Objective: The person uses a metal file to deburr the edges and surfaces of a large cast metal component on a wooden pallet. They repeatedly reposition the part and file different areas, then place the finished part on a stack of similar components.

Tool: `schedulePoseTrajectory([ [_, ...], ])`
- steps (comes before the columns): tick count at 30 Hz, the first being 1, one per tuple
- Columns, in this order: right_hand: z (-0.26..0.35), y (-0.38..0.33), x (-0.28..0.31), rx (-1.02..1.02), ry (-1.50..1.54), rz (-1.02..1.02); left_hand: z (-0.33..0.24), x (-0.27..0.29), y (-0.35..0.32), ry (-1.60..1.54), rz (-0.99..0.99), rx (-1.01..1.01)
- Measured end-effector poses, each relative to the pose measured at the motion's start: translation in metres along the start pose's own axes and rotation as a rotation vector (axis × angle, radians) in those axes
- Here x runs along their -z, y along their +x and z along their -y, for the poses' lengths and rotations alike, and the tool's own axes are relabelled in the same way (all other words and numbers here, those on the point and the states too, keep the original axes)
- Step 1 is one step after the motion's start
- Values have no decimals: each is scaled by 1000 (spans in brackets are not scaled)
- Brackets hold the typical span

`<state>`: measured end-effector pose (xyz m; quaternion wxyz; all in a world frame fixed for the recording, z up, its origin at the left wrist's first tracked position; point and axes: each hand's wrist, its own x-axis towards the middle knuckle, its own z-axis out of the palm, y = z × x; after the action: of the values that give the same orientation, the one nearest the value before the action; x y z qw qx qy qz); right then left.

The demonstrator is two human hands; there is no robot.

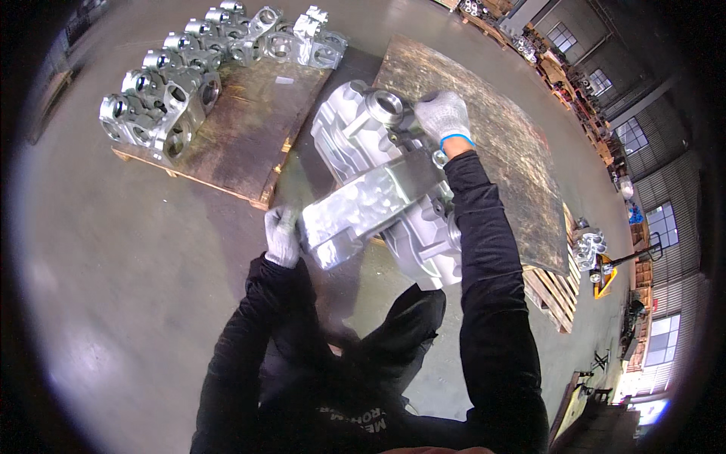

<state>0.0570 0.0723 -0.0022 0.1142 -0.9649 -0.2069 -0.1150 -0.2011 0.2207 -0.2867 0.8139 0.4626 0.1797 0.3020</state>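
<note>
While held off the grey concrete floor between both hands: large silvery cast-metal housing, bulky, ribbed, with a round bored port on top.

Position: in front of the body, over the gap between two wooden pallets, lower end toward the left hip, upper end by the dark worn board.

Left hand: grey knit glove, fingers curled shut round the lower left corner of the housing.

Right hand: grey glove with blue cuff, closed over the upper end beside the round port.

Handling, as a judgement: heavy and rigid, no give anywhere; smooth bright faces likely slippery, edges and ribs hard on fingers.

Grip points: opposite ends, on bosses and flanges rather than flat faces, weight close to the body.

Nearby: row of smaller silvery cast parts lined along the far edge of the left wooden pallet; yellow pallet truck well off to the right.
</note>
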Motion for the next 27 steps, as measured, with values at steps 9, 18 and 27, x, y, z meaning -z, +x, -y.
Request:
schedulePoseTrajectory([
  [9, -10, -30, -15, -56, -71, -21, 21, 21, 8, 50, 39, 121],
  [18, -11, -29, 7, -37, -207, 231, 37, 25, 14, 51, -69, 126],
  [27, -25, 4, 23, 282, -398, 96, 15, 7, 9, 35, -133, 105],
])
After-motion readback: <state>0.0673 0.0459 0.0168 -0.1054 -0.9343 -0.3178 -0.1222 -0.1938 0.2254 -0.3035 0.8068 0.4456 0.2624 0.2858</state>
